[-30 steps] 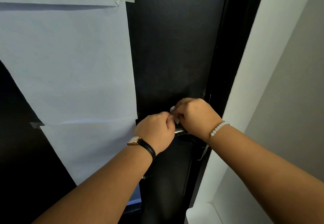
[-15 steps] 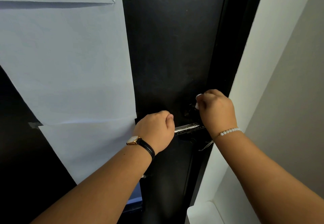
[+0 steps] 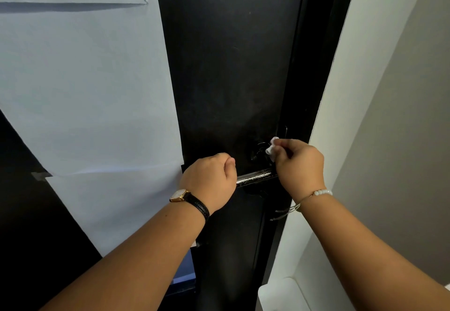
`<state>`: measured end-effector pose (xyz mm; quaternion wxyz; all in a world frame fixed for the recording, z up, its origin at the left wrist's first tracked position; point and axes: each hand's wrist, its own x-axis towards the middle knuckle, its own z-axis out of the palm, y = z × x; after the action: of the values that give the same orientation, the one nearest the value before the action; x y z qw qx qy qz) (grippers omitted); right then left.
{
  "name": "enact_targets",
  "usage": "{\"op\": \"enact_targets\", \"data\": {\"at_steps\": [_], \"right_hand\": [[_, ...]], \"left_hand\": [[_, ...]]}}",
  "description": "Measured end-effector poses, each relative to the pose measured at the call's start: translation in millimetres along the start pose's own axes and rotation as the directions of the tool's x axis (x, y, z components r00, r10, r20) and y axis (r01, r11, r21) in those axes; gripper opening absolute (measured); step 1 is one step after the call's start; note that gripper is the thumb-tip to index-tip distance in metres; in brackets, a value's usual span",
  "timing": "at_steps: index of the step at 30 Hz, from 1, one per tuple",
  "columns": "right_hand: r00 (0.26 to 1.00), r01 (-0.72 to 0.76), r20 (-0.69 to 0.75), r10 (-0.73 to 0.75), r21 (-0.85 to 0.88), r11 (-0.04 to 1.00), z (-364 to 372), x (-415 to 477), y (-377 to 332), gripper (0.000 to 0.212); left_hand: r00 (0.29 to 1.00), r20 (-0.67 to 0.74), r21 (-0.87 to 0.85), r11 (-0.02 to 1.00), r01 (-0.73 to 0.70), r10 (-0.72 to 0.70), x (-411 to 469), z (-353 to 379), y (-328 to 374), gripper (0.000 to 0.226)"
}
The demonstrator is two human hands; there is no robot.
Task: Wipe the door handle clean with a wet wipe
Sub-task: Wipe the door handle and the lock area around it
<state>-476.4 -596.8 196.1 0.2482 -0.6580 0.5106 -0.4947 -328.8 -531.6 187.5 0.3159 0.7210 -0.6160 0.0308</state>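
1. Head view: the right hand has its fingertips pinched shut on a small bunched wet wipe, pressed against the dark hardware at the base of the door handle.
2. Just below those fingers, the metal handle bar runs toward the left hand, which is closed in a fist around its free end, steadying it.
3. Between the two hands a short stretch of the bar shows bare and speckled.
4. Judging from this, wiping is under way; the middle and the gripped end look left to do.
5. Hidden: the handle's end inside the fist, its underside, and the lock plate, lost against the black door. Most of the wipe is covered by fingers.
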Motion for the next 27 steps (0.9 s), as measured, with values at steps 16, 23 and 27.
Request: {"op": "enact_targets", "data": {"at_steps": [16, 23, 27], "right_hand": [[0.994, 0.091, 0.075, -0.083, -0.111, 0.99, -4.5, -2.7, 10.2, 0.026], [0.959, -0.217, 0.213, 0.189, 0.115, 0.969, -1.9, -5.4, 9.0, 0.019], [0.926, -0.373, 0.191, 0.325, 0.353, 0.858, 7.5, -12.4, 12.7, 0.02]], "left_hand": [[0.999, 0.031, 0.0, 1.0, 0.027, -0.027, -1.8, -2.7, 3.1, 0.031], [0.999, 0.039, 0.01, 1.0, 0.02, -0.021, -2.6, -4.1, 4.2, 0.032], [0.999, 0.036, 0.0, 1.0, 0.017, -0.017, -1.7, -3.9, 4.2, 0.032]]}}
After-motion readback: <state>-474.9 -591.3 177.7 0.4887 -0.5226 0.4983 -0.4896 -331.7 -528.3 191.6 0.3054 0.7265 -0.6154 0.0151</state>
